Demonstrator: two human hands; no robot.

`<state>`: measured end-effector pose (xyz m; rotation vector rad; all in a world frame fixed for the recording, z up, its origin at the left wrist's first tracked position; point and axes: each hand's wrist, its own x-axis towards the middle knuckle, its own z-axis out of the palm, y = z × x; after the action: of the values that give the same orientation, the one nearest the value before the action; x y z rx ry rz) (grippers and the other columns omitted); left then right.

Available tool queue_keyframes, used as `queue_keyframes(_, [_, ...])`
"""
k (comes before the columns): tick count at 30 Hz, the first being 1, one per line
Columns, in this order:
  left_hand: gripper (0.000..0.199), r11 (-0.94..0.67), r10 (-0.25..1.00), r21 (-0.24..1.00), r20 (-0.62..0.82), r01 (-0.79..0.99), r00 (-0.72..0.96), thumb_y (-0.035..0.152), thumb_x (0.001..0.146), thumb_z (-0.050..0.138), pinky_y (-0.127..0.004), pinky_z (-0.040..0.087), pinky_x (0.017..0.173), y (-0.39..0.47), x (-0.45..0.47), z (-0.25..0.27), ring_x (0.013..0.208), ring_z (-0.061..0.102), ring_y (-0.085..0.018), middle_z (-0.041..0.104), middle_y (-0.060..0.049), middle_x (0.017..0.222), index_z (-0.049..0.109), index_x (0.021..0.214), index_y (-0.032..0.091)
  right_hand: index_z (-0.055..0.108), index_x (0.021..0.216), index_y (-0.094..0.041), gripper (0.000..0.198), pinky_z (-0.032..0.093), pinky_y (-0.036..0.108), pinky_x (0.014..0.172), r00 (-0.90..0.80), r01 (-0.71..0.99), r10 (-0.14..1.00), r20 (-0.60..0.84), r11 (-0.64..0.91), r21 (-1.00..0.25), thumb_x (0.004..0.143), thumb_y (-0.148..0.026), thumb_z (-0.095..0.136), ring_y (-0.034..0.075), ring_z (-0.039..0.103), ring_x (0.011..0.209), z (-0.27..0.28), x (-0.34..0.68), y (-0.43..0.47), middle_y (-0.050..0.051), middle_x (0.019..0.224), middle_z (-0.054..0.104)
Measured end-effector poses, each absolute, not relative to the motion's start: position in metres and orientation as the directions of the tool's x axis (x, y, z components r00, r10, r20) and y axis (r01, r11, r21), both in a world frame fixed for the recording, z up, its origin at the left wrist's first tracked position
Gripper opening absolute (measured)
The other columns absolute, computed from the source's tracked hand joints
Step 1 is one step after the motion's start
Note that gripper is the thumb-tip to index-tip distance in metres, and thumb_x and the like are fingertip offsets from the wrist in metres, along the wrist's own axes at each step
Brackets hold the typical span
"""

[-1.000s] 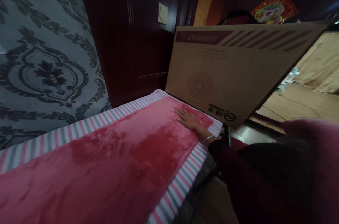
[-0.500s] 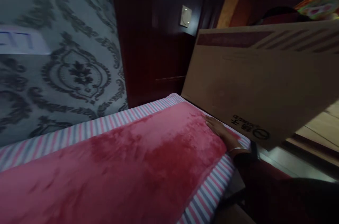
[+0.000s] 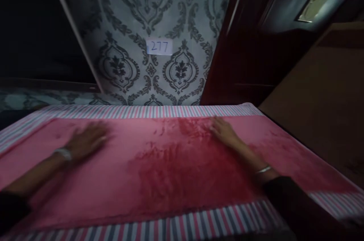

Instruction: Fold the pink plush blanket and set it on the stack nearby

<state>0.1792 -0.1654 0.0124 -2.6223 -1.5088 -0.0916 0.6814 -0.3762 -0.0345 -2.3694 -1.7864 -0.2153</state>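
Observation:
A plush pink-red cloth (image 3: 182,172) lies spread over a striped cover (image 3: 176,111) in pink, grey and white. My left hand (image 3: 88,140), blurred by motion, is over the cloth's left part with its fingers stretched out. On the far right part of the cloth rests my right hand (image 3: 224,131), flat with fingers extended and holding nothing. Darker red brushed patches show in the pile between the hands and to the right. A bracelet is on each wrist.
Behind stands a patterned wall (image 3: 133,43) with a paper label (image 3: 159,46) reading 277. A dark screen-like panel (image 3: 42,28) is at left. To the right are a dark red wood panel (image 3: 239,62), a switch plate (image 3: 314,7) and a cardboard box (image 3: 318,104).
The view has swung left, bringing the label and dark panel into sight. My left hand has come into view. My right hand has moved from the cloth's right edge farther left.

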Motion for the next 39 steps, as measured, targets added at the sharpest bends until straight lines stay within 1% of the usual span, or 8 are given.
queue_keyframes(3, [0.059, -0.761, 0.648, -0.031, -0.07, 0.648, 0.758, 0.045, 0.099, 0.04, -0.061, 0.012, 0.121, -0.176, 0.225, -0.001, 0.153, 0.014, -0.032, 0.02, -0.004, 0.166, 0.032, 0.156, 0.031, 0.031, 0.157, -0.029, 0.059, 0.031, 0.057, 0.116, 0.108, 0.989, 0.981, 0.163, -0.09, -0.118, 0.102, -0.049, 0.035, 0.033, 0.024, 0.151, -0.028, 0.581, -0.315, 0.007, 0.165, 0.024])
queue_keyframes(6, [0.064, -0.827, 0.553, 0.05, -0.103, 0.559, 0.827, 0.055, 0.098, 0.036, -0.065, 0.014, 0.118, -0.167, 0.253, -0.02, 0.153, 0.015, -0.035, 0.021, -0.006, 0.165, 0.028, 0.157, 0.032, 0.028, 0.158, -0.032, 0.061, 0.026, 0.06, 0.117, 0.046, 0.994, 0.994, 0.101, -0.036, -0.105, 0.102, -0.055, 0.034, 0.034, 0.022, 0.152, -0.04, 0.53, -0.29, 0.006, 0.166, 0.024])
queue_keyframes(12, [0.059, -0.605, 0.795, 0.013, -0.05, 0.796, 0.605, 0.049, 0.101, 0.027, -0.061, 0.014, 0.119, -0.095, 0.132, -0.031, 0.152, 0.021, -0.031, 0.028, -0.006, 0.164, 0.032, 0.156, 0.03, 0.032, 0.156, -0.036, 0.06, 0.03, 0.063, 0.114, 0.02, 1.0, 0.98, 0.197, -0.015, -0.027, 0.101, -0.059, 0.027, 0.034, 0.028, 0.149, -0.093, 0.547, -0.282, 0.003, 0.164, 0.031])
queue_keyframes(17, [0.047, -0.316, 0.939, -0.048, 0.123, 0.947, 0.32, 0.042, 0.099, 0.05, -0.053, 0.04, 0.109, -0.067, 0.036, -0.008, 0.13, 0.051, -0.027, 0.054, -0.011, 0.144, 0.051, 0.14, 0.019, 0.035, 0.155, -0.036, 0.06, 0.034, 0.059, 0.114, -0.045, 0.999, 0.954, 0.295, 0.038, 0.029, 0.1, -0.06, 0.025, 0.032, 0.03, 0.149, -0.118, 0.561, -0.278, 0.002, 0.163, 0.031])
queue_keyframes(22, [0.042, -0.235, 0.956, -0.039, 0.173, 0.971, 0.238, 0.039, 0.094, 0.062, -0.048, 0.054, 0.094, -0.066, 0.016, 0.012, 0.112, 0.061, -0.024, 0.058, -0.011, 0.131, 0.057, 0.13, 0.017, 0.035, 0.155, -0.035, 0.059, 0.035, 0.058, 0.114, -0.067, 0.997, 0.952, 0.299, 0.053, 0.055, 0.101, -0.056, 0.024, 0.031, 0.03, 0.149, -0.119, 0.564, -0.277, 0.003, 0.163, 0.033])
queue_keyframes(28, [0.05, -0.266, 0.953, -0.048, 0.135, 0.963, 0.27, 0.045, 0.1, 0.047, -0.062, 0.028, 0.114, -0.117, 0.053, 0.013, 0.145, 0.033, -0.035, 0.041, -0.012, 0.157, 0.049, 0.145, 0.024, 0.039, 0.153, -0.032, 0.056, 0.038, 0.061, 0.11, 0.047, 0.999, 0.974, 0.222, -0.052, 0.016, 0.101, -0.05, 0.027, 0.033, 0.032, 0.148, -0.088, 0.53, -0.286, 0.006, 0.161, 0.036])
queue_keyframes(34, [0.069, -0.775, 0.631, 0.067, 0.006, 0.629, 0.776, 0.06, 0.096, 0.041, -0.069, 0.012, 0.118, -0.24, 0.107, -0.035, 0.153, 0.013, -0.036, 0.022, -0.008, 0.165, 0.029, 0.157, 0.03, 0.033, 0.156, -0.032, 0.056, 0.032, 0.061, 0.114, -0.14, 0.985, 0.95, 0.278, 0.162, -0.061, 0.101, -0.045, 0.031, 0.033, 0.025, 0.15, -0.075, 0.405, -0.327, 0.006, 0.164, 0.028])
queue_keyframes(39, [0.065, -0.517, 0.855, 0.03, -0.016, 0.855, 0.518, 0.053, 0.098, 0.04, -0.072, 0.01, 0.115, -0.24, 0.047, -0.04, 0.152, 0.014, -0.039, 0.022, -0.009, 0.165, 0.029, 0.157, 0.03, 0.038, 0.154, -0.031, 0.059, 0.027, 0.065, 0.114, -0.1, 0.992, 0.97, 0.222, 0.115, -0.054, 0.099, -0.051, 0.034, 0.035, 0.028, 0.149, -0.092, 0.385, -0.355, 0.006, 0.162, 0.034])
